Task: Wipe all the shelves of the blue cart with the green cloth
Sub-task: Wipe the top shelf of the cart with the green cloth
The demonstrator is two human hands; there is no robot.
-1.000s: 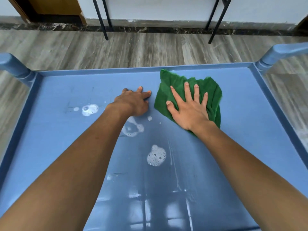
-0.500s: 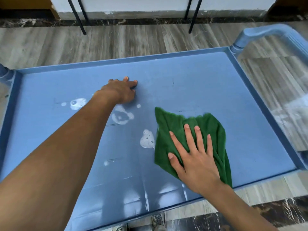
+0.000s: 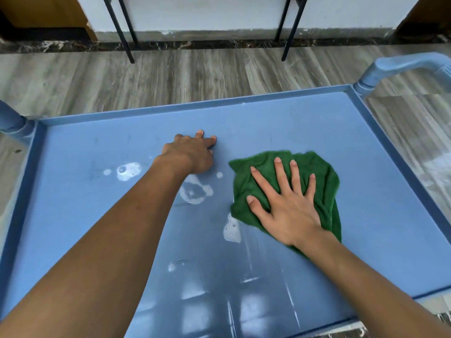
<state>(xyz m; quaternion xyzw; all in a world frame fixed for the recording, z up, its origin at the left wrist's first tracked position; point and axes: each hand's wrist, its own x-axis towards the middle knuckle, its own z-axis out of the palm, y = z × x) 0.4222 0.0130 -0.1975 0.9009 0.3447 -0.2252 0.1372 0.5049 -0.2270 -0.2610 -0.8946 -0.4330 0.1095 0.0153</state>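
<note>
The blue cart's top shelf [image 3: 292, 123] fills the view, a flat tray with a low raised rim. A crumpled green cloth [image 3: 314, 172] lies right of the shelf's middle. My right hand [image 3: 285, 206] presses flat on the cloth with the fingers spread. My left hand [image 3: 192, 152] rests on the bare shelf surface just left of the cloth, fingers bent, holding nothing. White foam patches [image 3: 128, 170] dot the shelf left of and below my left hand, one patch [image 3: 231, 229] touching the cloth's lower left edge. The lower shelves are hidden.
The cart's blue handle [image 3: 402, 67] curves up at the far right corner, and a blue post [image 3: 12, 123] stands at the far left. Beyond the cart are grey wood-look floor and black metal legs [image 3: 122, 30] against a white wall. The near part of the shelf looks wet.
My right hand slid the cloth toward me across the shelf, then back up a little toward the middle. My left hand stayed planted on the shelf.
</note>
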